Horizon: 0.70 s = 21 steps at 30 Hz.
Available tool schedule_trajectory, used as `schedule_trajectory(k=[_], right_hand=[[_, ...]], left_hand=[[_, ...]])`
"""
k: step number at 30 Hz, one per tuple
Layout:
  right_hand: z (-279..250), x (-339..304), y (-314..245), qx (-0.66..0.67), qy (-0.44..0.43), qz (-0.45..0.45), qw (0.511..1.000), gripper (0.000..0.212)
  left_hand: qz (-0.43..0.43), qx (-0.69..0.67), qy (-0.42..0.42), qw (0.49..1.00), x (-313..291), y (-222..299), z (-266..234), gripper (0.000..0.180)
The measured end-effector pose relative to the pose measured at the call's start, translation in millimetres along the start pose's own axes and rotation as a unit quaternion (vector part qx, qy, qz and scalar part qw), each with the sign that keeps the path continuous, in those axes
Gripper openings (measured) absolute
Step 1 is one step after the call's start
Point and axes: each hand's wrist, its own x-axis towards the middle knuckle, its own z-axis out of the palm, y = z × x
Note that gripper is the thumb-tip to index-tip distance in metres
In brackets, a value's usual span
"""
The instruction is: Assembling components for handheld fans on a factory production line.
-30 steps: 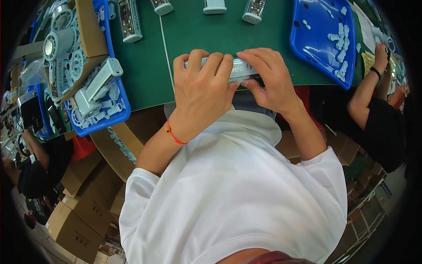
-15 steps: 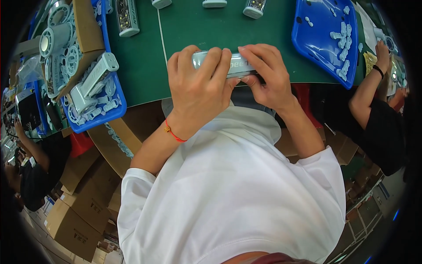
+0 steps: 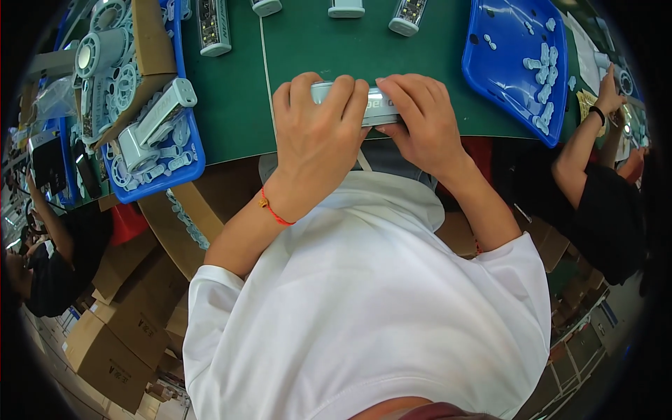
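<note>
Near the front edge of the green table, both hands hold a pale blue elongated plastic casing (image 3: 378, 105) lying crosswise, with light printing on its side. My left hand (image 3: 318, 129) wraps over its left end, fingers curled on top and covering much of it. On the other end, my right hand (image 3: 423, 119) grips with fingers above and the thumb below. The undersides of the fingers are hidden. Beyond the hands stand similar units, including one with a clear window (image 3: 213, 28) at the left and another (image 3: 407, 15) at the right.
A blue tray (image 3: 192, 155) of pale blue plastic parts and a cardboard box (image 3: 155, 42) stand at the left. On the right is a blue tray (image 3: 500, 77) with small parts. Co-workers sit at both sides, one arm (image 3: 586, 140) showing at right. Cardboard cartons (image 3: 115, 350) stack below left.
The casing has turned slightly in my hands, and my right thumb has moved under it. The table and trays have shifted a little in view.
</note>
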Motion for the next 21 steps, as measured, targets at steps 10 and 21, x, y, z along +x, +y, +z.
schedule_trajectory(k=[10,21], right_hand=[[-8.2,6.2,-9.7,0.005,-0.035,0.047,0.998,0.056],[3.3,-2.8,-3.5,0.02,0.038,-0.009,0.999,0.057]], left_hand=[[0.014,0.046,0.006,0.999,2.8,0.8,-0.2,0.037],[0.032,0.031,-0.001,0.999,6.0,-2.1,3.9,0.027]])
